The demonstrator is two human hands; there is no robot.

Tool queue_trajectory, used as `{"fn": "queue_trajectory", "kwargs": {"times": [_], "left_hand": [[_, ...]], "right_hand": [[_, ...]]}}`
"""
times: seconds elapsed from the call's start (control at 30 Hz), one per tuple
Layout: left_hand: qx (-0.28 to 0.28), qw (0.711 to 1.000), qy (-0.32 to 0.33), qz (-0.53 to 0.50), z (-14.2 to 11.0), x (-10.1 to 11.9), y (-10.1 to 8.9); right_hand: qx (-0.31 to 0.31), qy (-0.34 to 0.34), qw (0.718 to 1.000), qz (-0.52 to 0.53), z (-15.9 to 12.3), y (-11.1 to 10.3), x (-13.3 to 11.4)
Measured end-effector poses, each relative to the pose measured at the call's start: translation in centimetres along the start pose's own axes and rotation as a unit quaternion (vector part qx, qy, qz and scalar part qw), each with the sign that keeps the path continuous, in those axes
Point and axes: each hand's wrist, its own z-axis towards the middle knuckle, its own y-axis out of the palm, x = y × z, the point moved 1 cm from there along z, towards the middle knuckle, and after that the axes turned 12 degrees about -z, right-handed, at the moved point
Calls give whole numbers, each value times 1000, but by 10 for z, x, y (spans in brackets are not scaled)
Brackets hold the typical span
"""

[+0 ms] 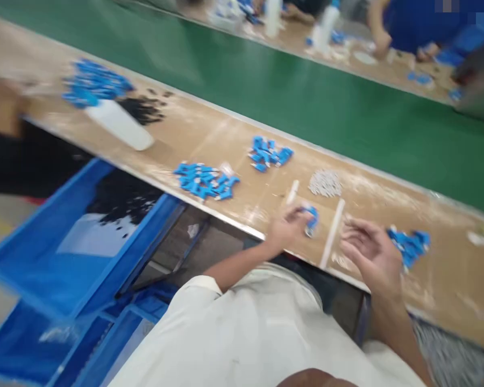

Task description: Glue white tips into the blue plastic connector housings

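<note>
My left hand (285,230) is over the near edge of the bench, its thumb and fingers closed on a small blue plastic part (311,219) with a whitish end. To its right, my right hand (373,252) hovers over the bench with fingers loosely curled and apart from the thumb; I see nothing held in it, though motion blurs the fingertips. A cluster of blue parts (410,246) lies just beyond the right hand. Small pale grey pieces (325,183) are heaped past the left hand. Between the hands runs a white strip (332,233) fixed to the bench.
More blue parts lie in piles (205,181) to the left. A white bottle (120,124) lies on its side by black pieces (143,109). A green belt (242,80) runs behind the bench (234,134). Blue bins (60,279) stand lower left. Co-workers sit across the belt.
</note>
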Motion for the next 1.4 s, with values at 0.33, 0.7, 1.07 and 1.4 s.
{"fn": "queue_trajectory", "kwargs": {"times": [0.33,0.7,1.07,1.4], "left_hand": [[115,993,-19,-4,11,-46,-49],[102,993,-26,-48,12,-48,-44],[80,991,-36,-102,26,-46,-39],[75,990,-44,-107,27,-40,-37]], "right_hand": [[46,80,995,-41,-7,34,68],[3,83,996,-22,16,50,75],[102,-208,957,-173,28,48,69],[84,-234,935,-253,33,40,72]]}}
